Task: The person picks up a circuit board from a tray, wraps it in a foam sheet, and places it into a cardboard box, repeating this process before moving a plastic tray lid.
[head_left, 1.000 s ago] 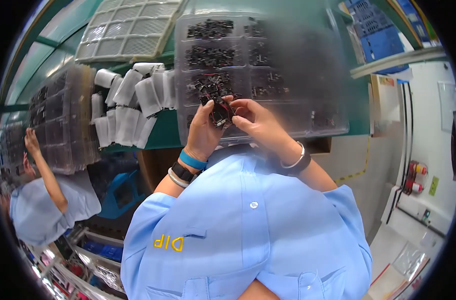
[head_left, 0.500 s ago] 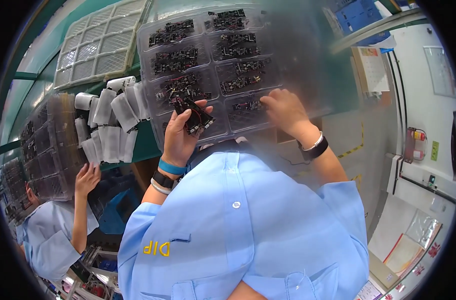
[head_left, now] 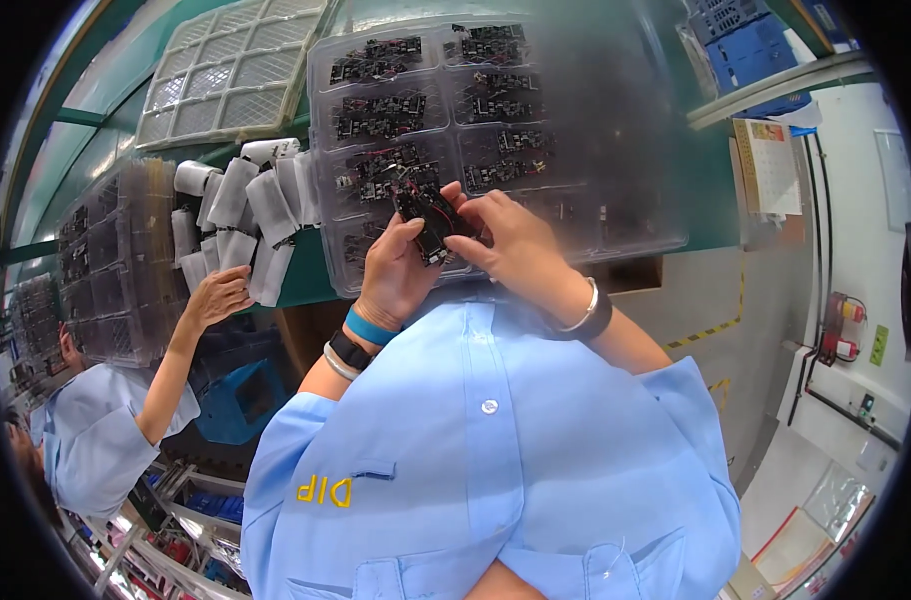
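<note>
A small bundle of black circuit boards [head_left: 435,228] with thin red wires lies in my left hand [head_left: 397,268], its fingers and thumb closed round the sides. My right hand [head_left: 520,245] meets it from the right, thumb and fingertips closed on the boards' edge; exactly what they pinch is partly hidden. Both hands are above the near part of a clear plastic compartment tray [head_left: 320,110]. More circuit boards [head_left: 380,115] lie in heaps in its compartments. The tray's right side is blurred.
Left of the tray lie several white wrapped bundles [head_left: 237,190], with a co-worker's hand [head_left: 221,294] touching them. Stacked clear trays [head_left: 120,260] holding boards stand farther left. A gridded tray [head_left: 225,75] lies at the back left; blue crates [head_left: 755,55] are at the back right.
My right hand has moved left from a tray compartment to the boards in my left hand. The co-worker's hand has reached up onto the white bundles. The view has shifted slightly.
</note>
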Demonstrator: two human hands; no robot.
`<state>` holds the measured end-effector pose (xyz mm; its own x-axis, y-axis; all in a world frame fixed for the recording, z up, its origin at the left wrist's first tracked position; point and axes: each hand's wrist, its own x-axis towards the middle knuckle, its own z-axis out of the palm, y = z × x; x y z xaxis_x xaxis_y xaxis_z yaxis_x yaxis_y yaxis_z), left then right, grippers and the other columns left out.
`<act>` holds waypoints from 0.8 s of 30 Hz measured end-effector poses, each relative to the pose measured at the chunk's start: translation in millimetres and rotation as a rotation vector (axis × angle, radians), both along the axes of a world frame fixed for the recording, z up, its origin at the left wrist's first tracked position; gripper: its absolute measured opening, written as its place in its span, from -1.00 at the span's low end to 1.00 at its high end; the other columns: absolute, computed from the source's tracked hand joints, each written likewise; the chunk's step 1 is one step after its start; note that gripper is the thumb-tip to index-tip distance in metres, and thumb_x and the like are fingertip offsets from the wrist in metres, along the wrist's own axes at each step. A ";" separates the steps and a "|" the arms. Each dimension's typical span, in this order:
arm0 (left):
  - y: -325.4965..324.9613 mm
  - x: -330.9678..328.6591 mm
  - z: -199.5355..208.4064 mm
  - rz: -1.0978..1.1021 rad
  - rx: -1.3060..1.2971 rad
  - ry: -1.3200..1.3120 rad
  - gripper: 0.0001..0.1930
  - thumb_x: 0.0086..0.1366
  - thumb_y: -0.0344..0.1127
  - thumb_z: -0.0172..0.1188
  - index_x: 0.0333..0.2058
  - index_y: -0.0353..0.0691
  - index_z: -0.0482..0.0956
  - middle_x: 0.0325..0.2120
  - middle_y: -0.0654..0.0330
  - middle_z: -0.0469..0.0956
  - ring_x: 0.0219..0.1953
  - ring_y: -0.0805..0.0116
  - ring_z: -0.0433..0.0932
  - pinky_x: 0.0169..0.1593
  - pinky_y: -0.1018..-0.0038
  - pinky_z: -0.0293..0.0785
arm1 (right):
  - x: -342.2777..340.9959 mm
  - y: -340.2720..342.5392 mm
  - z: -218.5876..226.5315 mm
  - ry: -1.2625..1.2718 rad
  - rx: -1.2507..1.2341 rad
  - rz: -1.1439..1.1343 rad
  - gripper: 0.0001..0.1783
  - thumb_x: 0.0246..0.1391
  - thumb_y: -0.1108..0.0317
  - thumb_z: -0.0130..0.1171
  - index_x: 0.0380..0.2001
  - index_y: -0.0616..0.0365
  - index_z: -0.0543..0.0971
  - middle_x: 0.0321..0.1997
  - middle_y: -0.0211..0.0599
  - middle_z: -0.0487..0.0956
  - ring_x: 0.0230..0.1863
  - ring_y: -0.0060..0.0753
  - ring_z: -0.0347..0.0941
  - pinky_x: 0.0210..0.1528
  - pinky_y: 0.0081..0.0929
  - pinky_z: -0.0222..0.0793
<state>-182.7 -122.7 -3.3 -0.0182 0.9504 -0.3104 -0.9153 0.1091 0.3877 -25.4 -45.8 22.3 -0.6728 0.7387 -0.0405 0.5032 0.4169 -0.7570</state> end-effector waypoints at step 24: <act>-12.6 -29.6 -13.0 0.005 -0.051 0.119 -0.56 0.35 -0.38 -0.05 0.18 -0.30 0.28 0.15 -0.06 0.37 0.17 0.01 0.41 0.17 0.12 0.45 | 99.3 8.8 -48.4 -0.185 0.713 -0.035 -0.72 -0.14 0.47 0.28 -0.26 0.02 0.57 -0.27 -0.36 0.52 -0.22 -0.22 0.45 -0.21 -0.27 0.36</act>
